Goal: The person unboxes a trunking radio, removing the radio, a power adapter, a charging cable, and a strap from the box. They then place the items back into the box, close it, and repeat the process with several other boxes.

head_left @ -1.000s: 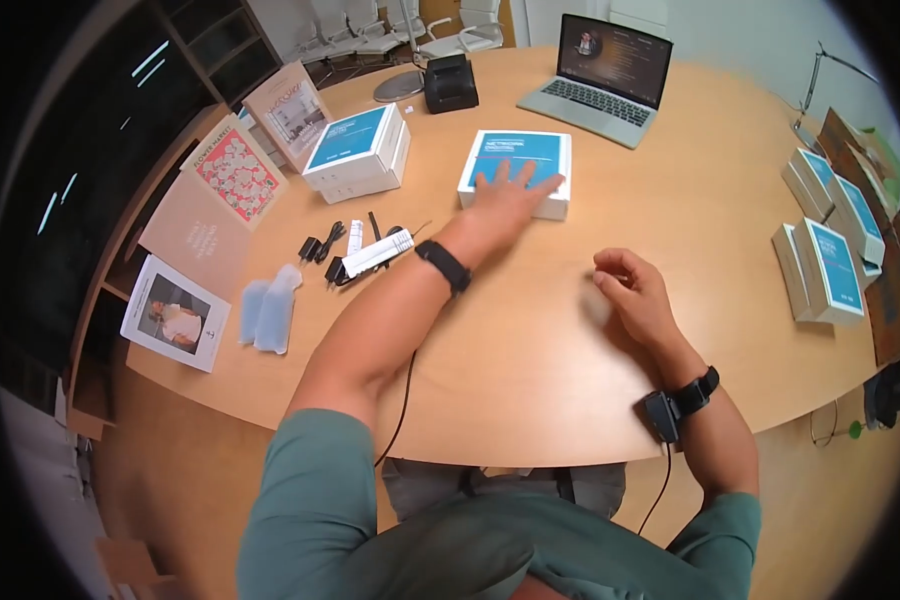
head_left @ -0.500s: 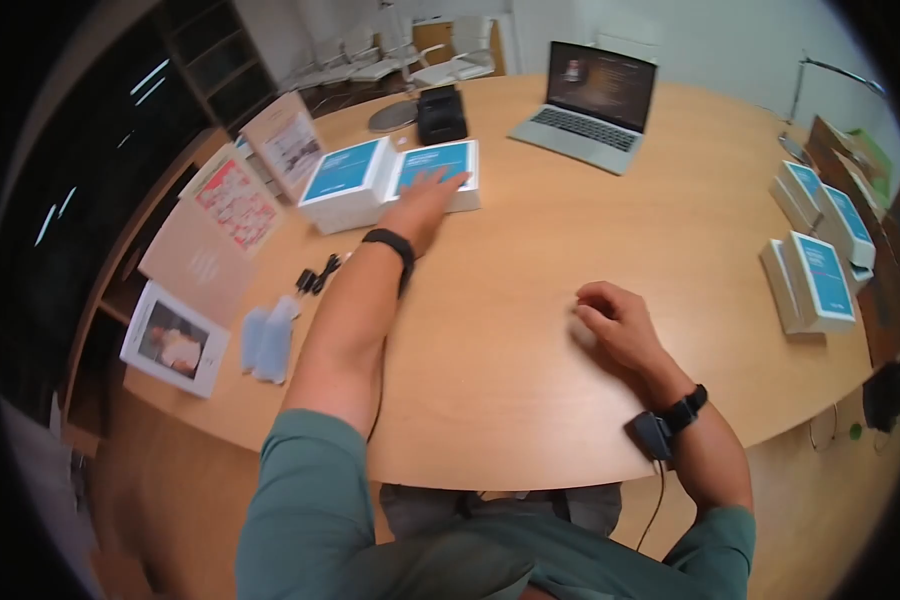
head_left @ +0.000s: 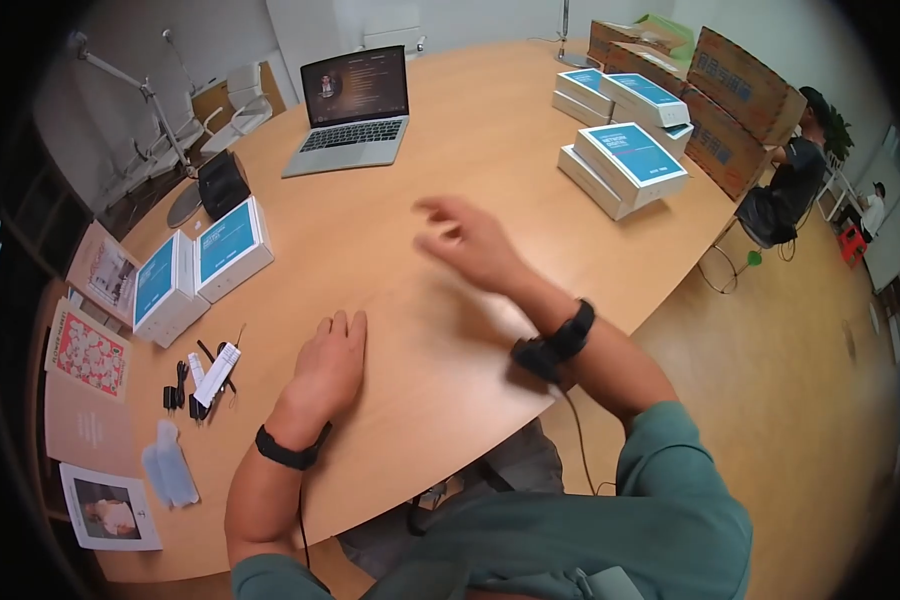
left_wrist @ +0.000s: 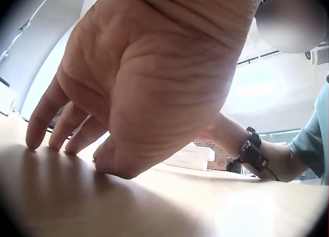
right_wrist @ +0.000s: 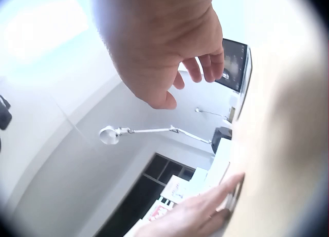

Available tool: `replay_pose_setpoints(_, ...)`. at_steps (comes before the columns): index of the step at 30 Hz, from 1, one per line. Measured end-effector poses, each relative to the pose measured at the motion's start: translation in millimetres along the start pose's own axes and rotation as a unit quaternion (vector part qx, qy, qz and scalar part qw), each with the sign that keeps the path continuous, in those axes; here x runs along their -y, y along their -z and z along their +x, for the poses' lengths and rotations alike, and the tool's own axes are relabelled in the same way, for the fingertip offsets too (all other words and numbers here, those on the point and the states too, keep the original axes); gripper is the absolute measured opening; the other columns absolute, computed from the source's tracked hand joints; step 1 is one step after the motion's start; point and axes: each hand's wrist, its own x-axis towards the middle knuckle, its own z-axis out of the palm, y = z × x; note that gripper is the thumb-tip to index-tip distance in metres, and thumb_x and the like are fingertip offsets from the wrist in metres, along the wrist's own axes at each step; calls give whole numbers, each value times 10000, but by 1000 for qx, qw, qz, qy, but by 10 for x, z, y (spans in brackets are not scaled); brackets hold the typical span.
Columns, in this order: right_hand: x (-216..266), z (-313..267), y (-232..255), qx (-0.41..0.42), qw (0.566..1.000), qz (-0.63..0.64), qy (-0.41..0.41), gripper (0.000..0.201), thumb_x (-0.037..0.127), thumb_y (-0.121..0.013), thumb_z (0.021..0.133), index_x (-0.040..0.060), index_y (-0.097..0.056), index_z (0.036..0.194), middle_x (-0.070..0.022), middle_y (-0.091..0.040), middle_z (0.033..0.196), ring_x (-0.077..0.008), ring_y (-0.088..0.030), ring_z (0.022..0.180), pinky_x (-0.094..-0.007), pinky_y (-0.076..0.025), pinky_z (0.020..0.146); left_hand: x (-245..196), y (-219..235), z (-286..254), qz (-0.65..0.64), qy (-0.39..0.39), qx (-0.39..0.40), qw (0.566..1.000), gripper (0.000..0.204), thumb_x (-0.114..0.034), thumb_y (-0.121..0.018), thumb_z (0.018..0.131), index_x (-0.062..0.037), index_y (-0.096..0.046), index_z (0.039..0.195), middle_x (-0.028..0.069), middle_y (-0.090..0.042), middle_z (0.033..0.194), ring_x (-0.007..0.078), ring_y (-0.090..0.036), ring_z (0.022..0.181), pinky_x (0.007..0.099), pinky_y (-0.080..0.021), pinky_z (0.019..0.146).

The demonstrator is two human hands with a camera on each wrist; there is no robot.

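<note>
My left hand (head_left: 332, 365) rests on the wooden table (head_left: 400, 420), its straight fingertips touching the surface, as the left wrist view also shows. It holds nothing. My right hand (head_left: 475, 245) is above the table further forward, blurred, with loosely bent fingers and nothing in them. Ahead of the left hand, to the left, two blue-topped white boxes stand side by side: a nearer box (head_left: 165, 285) and a second box (head_left: 232, 245). Beyond the right hand, more such boxes lie in leaning piles, the front one a tilted box (head_left: 630, 165).
An open laptop (head_left: 355, 120) stands at the back, with a black device (head_left: 223, 185) left of it. Cables and adapters (head_left: 202, 380), clear sleeves (head_left: 171, 468) and upright books (head_left: 90, 350) line the left side. Cardboard cartons (head_left: 730, 110) stand at the right; people sit beyond.
My left hand slid a box leftward against the other box, let go and drew back to the near table. The head view has turned right. My right hand has lifted and moved forward.
</note>
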Motion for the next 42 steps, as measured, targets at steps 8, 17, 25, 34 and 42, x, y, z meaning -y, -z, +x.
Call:
replay_pose_setpoints(8, -1362, 76, 2546, -527, 845, -74, -50, 588, 256, -858, 967, 3, -620, 1442, -120, -663, 1229, -229, -631, 1067, -381, -569, 903, 90, -41, -58, -35, -20, -46, 998, 408, 29, -615, 943, 39, -574, 1348, 225, -648, 1223, 400, -663, 1164, 485, -606, 946)
replay_pose_setpoints(17, -1729, -475, 3010, -439, 756, 276, -400, 715, 575, -941, 837, 151, -641, 1328, -30, -635, 1120, -168, -637, 992, -303, -549, 748, 77, 8, -79, -51, 21, 5, 998, 375, -11, -568, 995, 36, -562, 1367, 227, -648, 1262, 415, -642, 1210, 500, -580, 995)
replay_pose_setpoints(25, -1598, -294, 2987, -387, 762, 326, -404, 576, 482, -947, 850, 178, -692, 1269, 24, -692, 1131, -171, -666, 1128, -334, -551, 995, 163, -238, -65, -66, 7, -55, 996, 317, -19, -596, 964, 4, -603, 1280, 230, -673, 1182, 415, -668, 1145, 500, -586, 962)
replay_pose_setpoints(34, -1423, -53, 2654, -240, 867, 348, -265, 484, 312, -844, 962, 88, -647, 1343, -89, -708, 1334, -273, -688, 1261, -441, -626, 1015, 291, -306, 26, -79, 11, -3, 997, 449, -89, -643, 986, -9, -573, 1422, 261, -675, 1260, 439, -682, 1110, 508, -593, 925)
replay_pose_setpoints(42, -289, -316, 334, 68, 893, 348, -278, 478, 199, -725, 1016, 57, -573, 1447, -94, -681, 1325, -272, -732, 1179, -441, -657, 990, 447, 227, 103, -657, 110, -122, 736, 781, -407, -709, 1085, -88, -345, 1697, 158, -662, 1430, 231, -690, 1190, 409, -614, 892)
